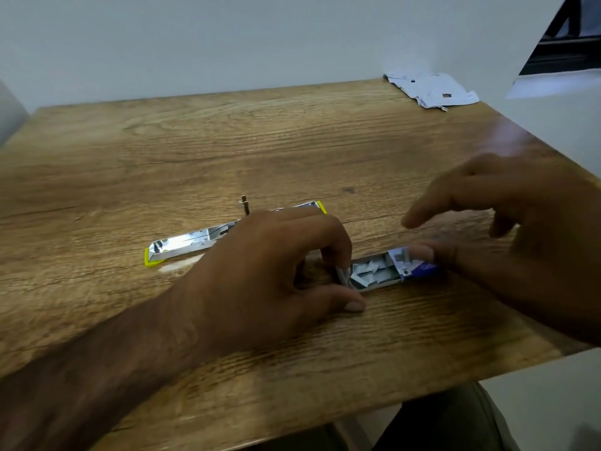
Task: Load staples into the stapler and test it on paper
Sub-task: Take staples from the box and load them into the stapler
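Note:
A yellow stapler (182,245) lies opened flat on the wooden table (227,141), its metal channel facing up; my left hand (276,271) hides its middle. To its right sits a small staple box (383,271), its tray slid out and holding several loose staple strips. My left hand's curled fingers pinch the tray's left end. My right hand (507,242) holds the blue-and-white sleeve at the box's right end between thumb and fingers, its index finger raised above the tray. Crumpled white paper (432,89) lies at the far right corner.
The table ends at a pale wall behind and at a white wall on the right. The near edge crosses the lower right, with my lap below it. A dark window frame (566,37) shows at the top right.

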Motion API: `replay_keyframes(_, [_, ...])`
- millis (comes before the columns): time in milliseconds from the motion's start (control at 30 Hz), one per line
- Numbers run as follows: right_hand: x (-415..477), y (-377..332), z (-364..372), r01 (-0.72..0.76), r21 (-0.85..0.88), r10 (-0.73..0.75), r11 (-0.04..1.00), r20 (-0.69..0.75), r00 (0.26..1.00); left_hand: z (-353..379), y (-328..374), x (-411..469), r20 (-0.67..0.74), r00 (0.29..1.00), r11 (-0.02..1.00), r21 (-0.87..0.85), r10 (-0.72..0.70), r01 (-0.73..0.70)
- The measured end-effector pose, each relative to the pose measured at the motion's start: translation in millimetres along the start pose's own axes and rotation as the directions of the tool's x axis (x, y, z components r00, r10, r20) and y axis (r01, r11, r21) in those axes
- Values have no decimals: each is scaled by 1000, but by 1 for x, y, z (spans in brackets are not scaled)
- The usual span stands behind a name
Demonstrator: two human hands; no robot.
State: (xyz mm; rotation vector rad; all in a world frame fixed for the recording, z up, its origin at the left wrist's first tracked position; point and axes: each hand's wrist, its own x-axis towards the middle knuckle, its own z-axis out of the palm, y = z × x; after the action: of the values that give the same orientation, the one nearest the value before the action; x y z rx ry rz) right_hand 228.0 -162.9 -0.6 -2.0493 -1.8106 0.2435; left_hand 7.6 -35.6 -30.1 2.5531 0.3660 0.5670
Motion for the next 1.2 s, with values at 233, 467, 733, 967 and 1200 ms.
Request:
replay_keyframes(233, [12,-47,7,54,-66,-46,996,113,993,1,-2,0,-1,1000,1000,6,1,-1])
replay_keyframes(467, [16,-57,12,36,-161,1,986,220,975,1,-3,0,2,1000,1000,26,11,-11])
replay_keyframes(733, [19,-58,11,-21,-73,34,997,191,981,2,-4,-1,8,1000,999,37,12,-13])
replay_keyframes(967, [10,-48,-8,-78,232,45,970,148,988,2,-4,-1,-22,999,999,43,31,-30])
replay_keyframes(1200, [7,-41,-6,-71,314,3,947,212,977,2,-3,0,-34,999,999,43,16,-15])
